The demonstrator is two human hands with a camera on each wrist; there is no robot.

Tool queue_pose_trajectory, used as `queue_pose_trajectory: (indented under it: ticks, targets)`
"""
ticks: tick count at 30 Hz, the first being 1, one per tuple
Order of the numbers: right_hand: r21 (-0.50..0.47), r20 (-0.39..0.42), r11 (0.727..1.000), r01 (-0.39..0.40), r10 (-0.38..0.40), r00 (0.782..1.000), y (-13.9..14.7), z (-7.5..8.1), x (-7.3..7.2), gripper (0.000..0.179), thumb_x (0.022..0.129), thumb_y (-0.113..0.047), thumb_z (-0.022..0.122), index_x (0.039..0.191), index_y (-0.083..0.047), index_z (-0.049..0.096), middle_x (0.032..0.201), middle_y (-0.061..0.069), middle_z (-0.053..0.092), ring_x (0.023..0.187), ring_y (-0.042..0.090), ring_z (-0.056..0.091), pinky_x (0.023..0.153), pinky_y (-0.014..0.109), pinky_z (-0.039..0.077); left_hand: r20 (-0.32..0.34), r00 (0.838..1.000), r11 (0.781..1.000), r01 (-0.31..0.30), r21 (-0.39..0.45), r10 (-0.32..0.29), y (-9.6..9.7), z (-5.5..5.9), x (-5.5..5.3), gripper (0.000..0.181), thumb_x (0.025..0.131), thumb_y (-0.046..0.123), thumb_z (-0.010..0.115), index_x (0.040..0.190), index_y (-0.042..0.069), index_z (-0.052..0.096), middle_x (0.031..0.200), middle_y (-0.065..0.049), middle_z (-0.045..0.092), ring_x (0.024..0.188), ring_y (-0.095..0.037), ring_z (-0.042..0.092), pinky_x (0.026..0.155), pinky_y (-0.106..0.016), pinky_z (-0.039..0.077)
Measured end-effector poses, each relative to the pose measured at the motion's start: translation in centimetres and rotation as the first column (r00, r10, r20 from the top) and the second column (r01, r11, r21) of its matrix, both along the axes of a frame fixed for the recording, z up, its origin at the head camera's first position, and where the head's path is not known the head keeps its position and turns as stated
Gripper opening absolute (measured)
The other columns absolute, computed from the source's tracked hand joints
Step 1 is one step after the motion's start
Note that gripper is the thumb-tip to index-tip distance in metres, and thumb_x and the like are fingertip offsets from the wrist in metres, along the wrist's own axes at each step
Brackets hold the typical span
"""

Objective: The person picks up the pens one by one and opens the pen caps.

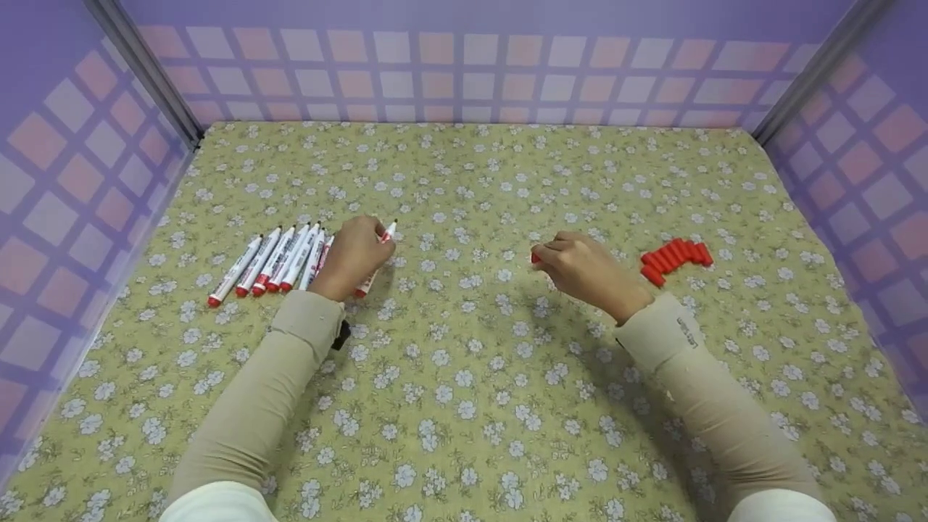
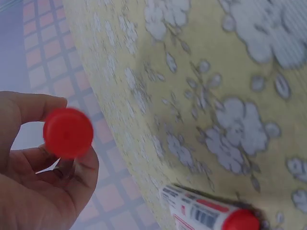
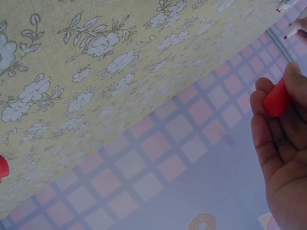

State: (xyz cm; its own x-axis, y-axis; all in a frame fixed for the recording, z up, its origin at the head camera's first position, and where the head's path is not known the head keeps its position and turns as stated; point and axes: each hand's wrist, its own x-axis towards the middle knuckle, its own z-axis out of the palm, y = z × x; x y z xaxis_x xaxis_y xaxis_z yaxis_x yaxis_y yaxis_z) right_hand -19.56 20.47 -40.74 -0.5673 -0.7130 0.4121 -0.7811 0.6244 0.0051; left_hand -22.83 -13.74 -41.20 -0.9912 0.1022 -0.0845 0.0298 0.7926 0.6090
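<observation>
My left hand [image 1: 355,254] pinches a white marker [image 1: 389,232] between thumb and fingers, its bare dark tip pointing away from me. In the left wrist view the marker's round red end [image 2: 68,133] faces the camera. Beside that hand, several white markers [image 1: 272,257] with red ends lie in a slanted row, dark tips away from me. Over the cloth to the right, my right hand [image 1: 583,268] holds a small red cap [image 3: 277,99] between thumb and fingers. Further right a cluster of red marker caps [image 1: 670,255] lies side by side.
A yellow-green floral cloth [image 1: 449,377] covers the table. Purple panels with pink and white checks [image 1: 478,69] stand along its back and both sides, with grey posts [image 1: 815,69] at the back corners.
</observation>
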Motion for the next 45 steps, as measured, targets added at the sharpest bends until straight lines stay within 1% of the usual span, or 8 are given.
queue_pose_trajectory:
  ticks: [4,6,8,12,20,29,40,45]
  targets:
    - [-0.001,0.004,1.000,0.003,-0.003,1.000,0.0,-0.2,0.0,0.011,0.091,-0.012,0.066,0.091,-0.002,0.070,0.080,0.010,0.073,0.067,0.023,0.060,0.062,0.033,0.052,0.001,1.000,1.000,-0.028,-0.008,0.028,-1.1,-0.2,-0.1,0.018,0.094,0.017,0.054,0.086,0.001,0.061,0.057,-0.002,0.041,0.045,-0.011,0.030,0.045,-0.027,0.029]
    - [0.000,0.005,1.000,0.002,-0.002,1.000,-0.1,-0.3,0.0,0.010,0.089,-0.011,0.068,0.090,-0.002,0.070,0.079,0.010,0.072,0.067,0.023,0.060,0.061,0.033,0.053,-0.008,0.999,0.999,-0.036,-0.026,0.036,-1.6,-0.3,-0.2,0.025,0.093,0.015,0.056,0.070,0.007,0.051,0.054,0.001,0.032,0.045,-0.011,0.026,0.045,-0.027,0.026]
    - [-0.003,0.008,1.000,-0.003,0.003,1.000,-0.1,-0.3,0.1,0.009,0.088,-0.010,0.068,0.088,-0.002,0.070,0.078,0.010,0.072,0.066,0.023,0.061,0.061,0.033,0.053,-0.017,0.999,0.998,-0.040,-0.046,0.039,-2.0,-0.5,-0.4,0.037,0.093,0.014,0.057,0.062,0.012,0.038,0.053,0.002,0.023,0.046,-0.011,0.021,0.045,-0.028,0.023]
    - [0.000,0.002,1.000,-0.008,0.008,1.000,-0.2,-0.4,0.0,0.011,0.090,-0.012,0.067,0.087,-0.002,0.069,0.077,0.010,0.072,0.066,0.023,0.062,0.060,0.033,0.053,-0.040,0.998,0.995,-0.058,-0.082,0.054,-2.7,-0.8,-0.6,0.042,0.089,0.008,0.056,0.058,0.014,0.029,0.055,0.003,0.018,0.048,-0.011,0.018,0.045,-0.027,0.023]
    - [0.027,0.007,1.000,0.005,-0.005,1.000,-0.3,-0.5,0.2,0.010,0.089,-0.011,0.068,0.091,-0.001,0.071,0.078,0.010,0.072,0.065,0.023,0.062,0.061,0.034,0.054,-0.009,0.996,0.989,-0.091,-0.119,0.091,-3.8,-1.0,-0.5,0.039,0.087,0.006,0.055,0.055,0.013,0.033,0.050,0.003,0.023,0.044,-0.011,0.025,0.043,-0.028,0.028]
    - [-0.009,0.035,0.999,-0.033,0.033,0.999,-0.2,-0.6,0.1,0.007,0.088,-0.007,0.068,0.089,-0.001,0.069,0.076,0.010,0.070,0.064,0.022,0.060,0.059,0.032,0.051,-0.003,0.997,0.987,-0.080,-0.142,0.081,-4.1,-1.3,-0.5,0.037,0.082,0.001,0.055,0.055,0.014,0.034,0.051,0.003,0.021,0.046,-0.012,0.024,0.044,-0.029,0.027]
    - [-0.014,0.021,1.000,-0.023,0.024,1.000,0.0,-0.7,0.1,0.008,0.088,-0.008,0.069,0.090,-0.001,0.071,0.077,0.010,0.071,0.065,0.022,0.061,0.058,0.033,0.052,-0.044,0.997,0.982,-0.075,-0.172,0.069,-4.1,-1.4,-0.5,0.039,0.077,-0.004,0.052,0.055,0.014,0.027,0.054,0.002,0.015,0.050,-0.013,0.018,0.045,-0.029,0.022]
    - [-0.020,0.025,0.999,-0.027,0.028,0.999,0.1,-0.8,0.1,0.009,0.087,-0.009,0.069,0.090,0.000,0.071,0.078,0.011,0.071,0.066,0.023,0.062,0.059,0.034,0.052,-0.022,0.997,0.985,-0.070,-0.159,0.067,-4.1,-1.3,-0.5,0.037,0.077,-0.003,0.052,0.056,0.014,0.027,0.055,0.002,0.016,0.050,-0.012,0.016,0.045,-0.029,0.021]
